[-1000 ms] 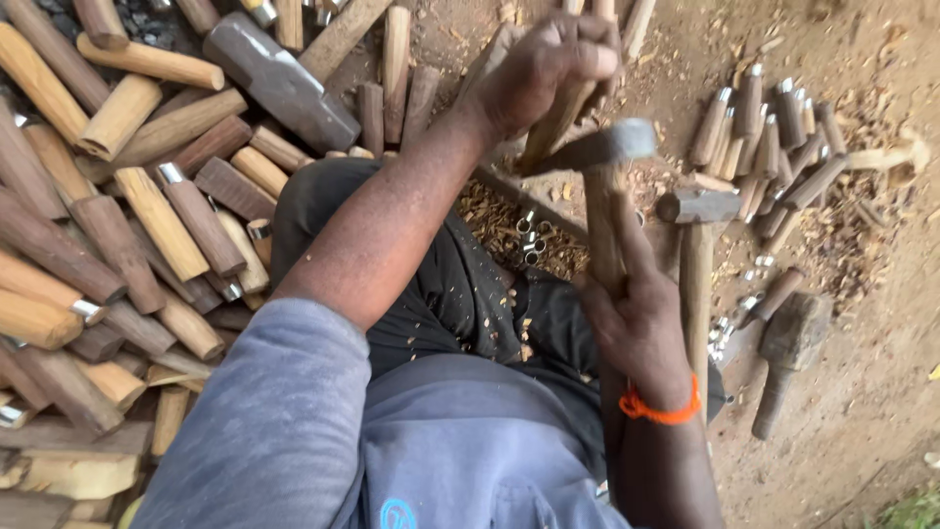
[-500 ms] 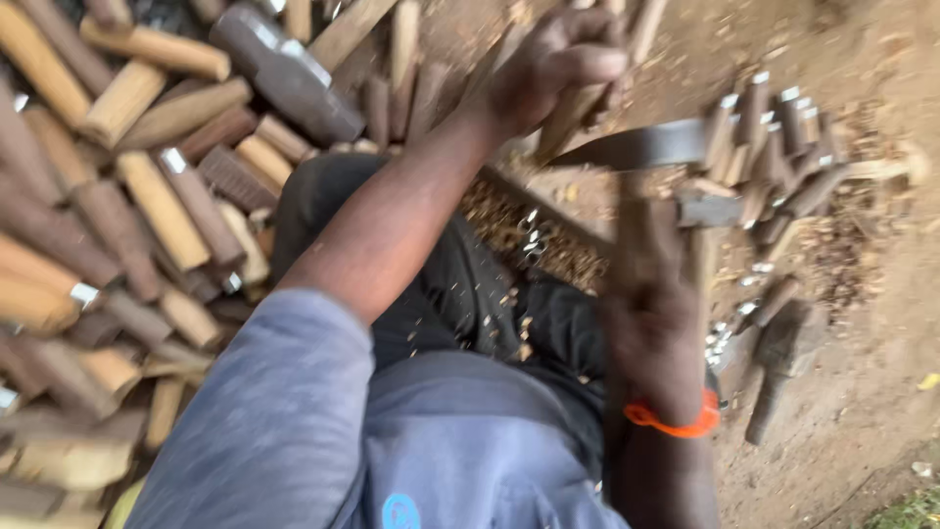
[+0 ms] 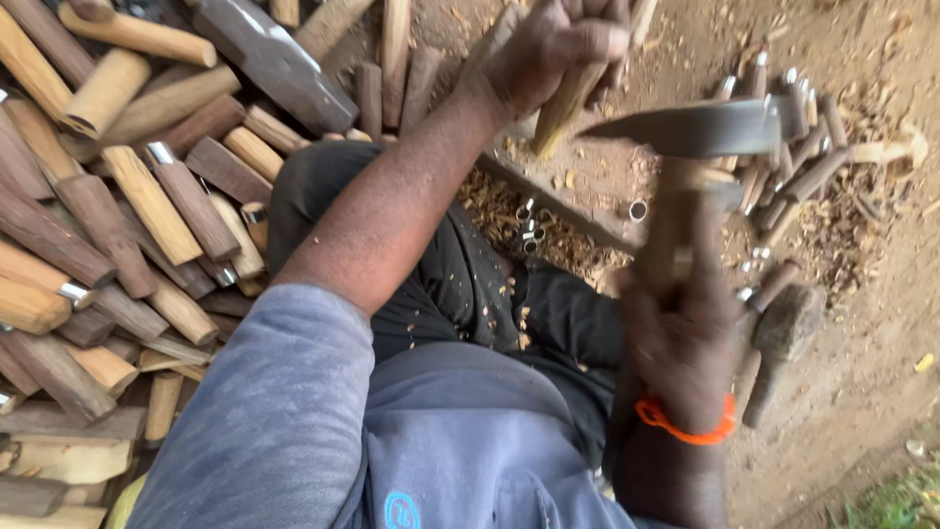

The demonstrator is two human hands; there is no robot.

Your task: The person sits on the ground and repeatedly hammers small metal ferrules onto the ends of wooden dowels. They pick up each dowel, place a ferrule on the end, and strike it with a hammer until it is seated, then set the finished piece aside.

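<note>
Head view, looking down over my lap. My left hand (image 3: 563, 44) is clenched around a short wooden stick (image 3: 566, 103), which it holds tilted, its lower end pointing down toward a wooden block (image 3: 578, 191) on the ground. My right hand (image 3: 681, 333), blurred and wearing an orange wristband (image 3: 685, 423), grasps the wooden handle of an adze-like tool (image 3: 685, 196); its dark metal blade (image 3: 700, 129) lies level, the pointed tip just beside the stick, and I cannot tell whether they touch. Small metal rings (image 3: 534, 230) lie among the wood shavings (image 3: 499, 201) near my knee. To my left is a heap of rough wooden handles (image 3: 147, 201) with a large iron hammer head (image 3: 279, 64) on top; to my right, finished handles with metal collars (image 3: 793, 147) and a hammer (image 3: 783, 333) lie on the dirt.
</note>
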